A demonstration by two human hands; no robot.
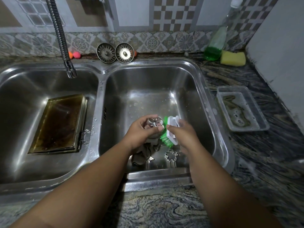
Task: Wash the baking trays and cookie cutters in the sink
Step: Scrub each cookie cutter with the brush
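Over the right basin (148,89) my left hand (143,129) grips a small metal cookie cutter (153,123). My right hand (182,134) holds a white scrub brush with green bristles (169,130), bristles pressed against the cutter. A flower-shaped cutter (171,155) lies on the basin floor below my hands. Beside it sits a crumpled grey cloth (144,153). Stacked brownish baking trays (60,124) lie in the left basin (24,89). Another metal cutter (85,136) leans at the trays' right edge.
The flexible tap (65,46) hangs over the left basin. Two sink strainers (115,52) lean on the back wall. A green soap bottle (215,45) and yellow sponge (232,58) sit back right. A clear plastic tub of soapy water (241,109) rests on the counter.
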